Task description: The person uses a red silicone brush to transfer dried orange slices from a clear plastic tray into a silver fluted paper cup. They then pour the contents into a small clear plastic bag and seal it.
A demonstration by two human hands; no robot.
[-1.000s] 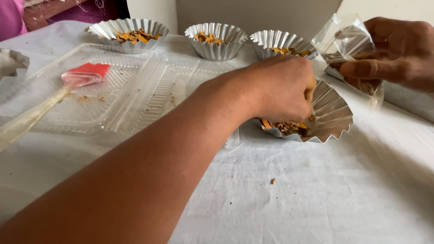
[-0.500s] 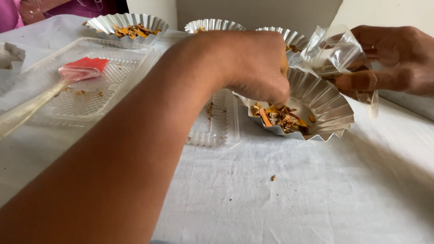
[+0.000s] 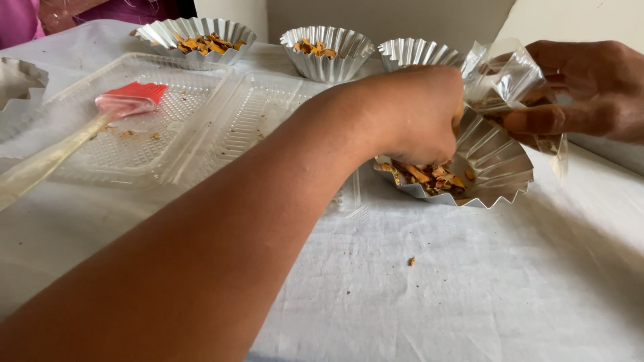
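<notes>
Left hand [image 3: 419,114]: curled into a loose fist, knuckles toward the camera, held at the near rim of a fluted silver foil cup [image 3: 493,164] that is tipped toward the person. Its fingertips are turned away from the lens, so whether they pinch anything cannot be told.

Right hand [image 3: 580,94]: fingers pressed together around a small clear plastic bag [image 3: 503,77], gripping it at the far rim of the same foil cup. The bag appears to hold a little dark matter, though the glare makes this uncertain.

The tipped foil cup sits on a white cloth [image 3: 436,302], right of centre, with orange and brown crumbled pieces [image 3: 429,175] gathered in its lower side. One loose crumb [image 3: 411,261] lies on the cloth nearer the person.

Three further fluted foil cups stand in a row along the far edge: the left one [image 3: 194,33] and middle one [image 3: 327,47] contain orange pieces; the right one [image 3: 416,52] is partly hidden behind the left hand.

A clear plastic hinged tray [image 3: 201,127] lies open to the left. A red-headed spatula with a translucent handle [image 3: 100,121] rests across it.
</notes>
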